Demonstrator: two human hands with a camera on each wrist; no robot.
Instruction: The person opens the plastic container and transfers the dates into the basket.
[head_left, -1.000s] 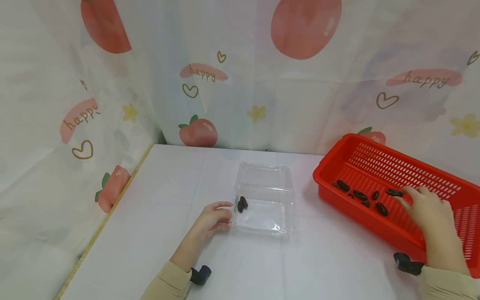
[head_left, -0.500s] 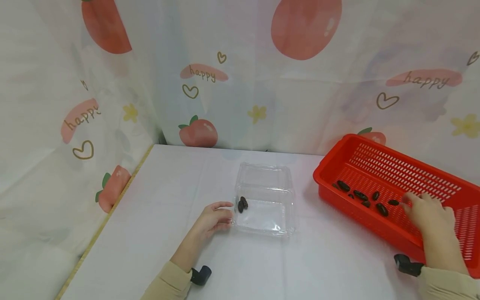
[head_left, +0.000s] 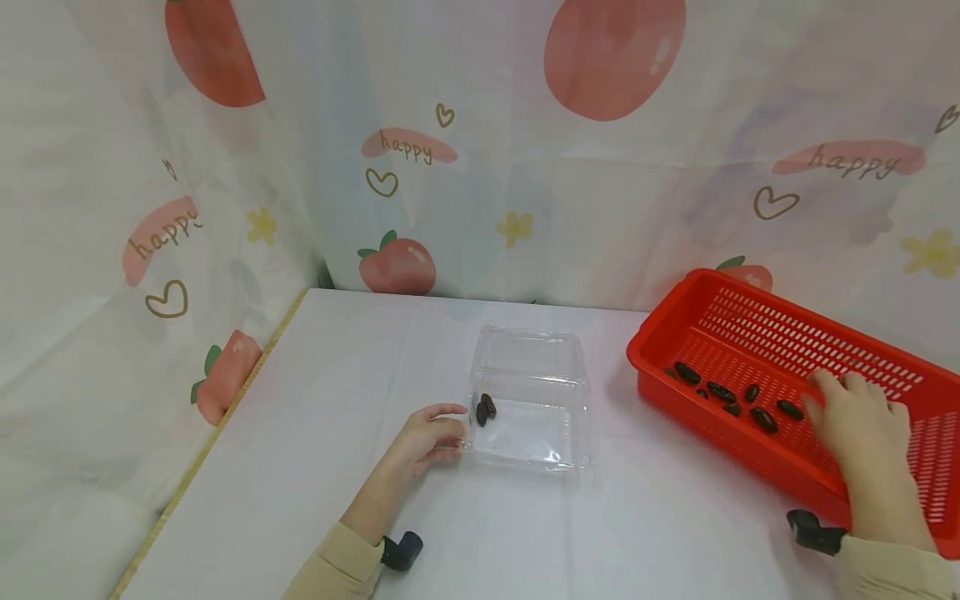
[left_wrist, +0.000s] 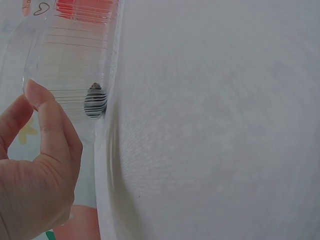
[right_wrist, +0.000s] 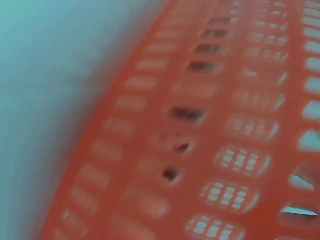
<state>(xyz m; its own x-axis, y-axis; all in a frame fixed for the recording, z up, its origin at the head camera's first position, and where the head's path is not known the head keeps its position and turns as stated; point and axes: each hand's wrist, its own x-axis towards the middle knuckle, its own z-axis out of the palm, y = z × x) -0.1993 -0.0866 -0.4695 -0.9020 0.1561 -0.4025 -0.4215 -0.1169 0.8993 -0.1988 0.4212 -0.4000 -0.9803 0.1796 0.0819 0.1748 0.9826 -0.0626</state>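
Right hand inside red basket, fingers loosely curved, gripping nothing visible — fingertips just beside dark date. More dates lie scattered on basket floor. Left hand touches left wall of clear plastic box, fingers relaxed — two dates inside.

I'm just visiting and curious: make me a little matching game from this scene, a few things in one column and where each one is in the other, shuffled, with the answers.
Things:
1. left hand
2. right hand
3. clear plastic box
4. red basket

Places:
A. on the table's right side, holding loose dark pieces
B. mid-table, two dark pieces inside
C. reaching into the basket
D. touching the box's left side

Pairs: 1-D, 2-C, 3-B, 4-A
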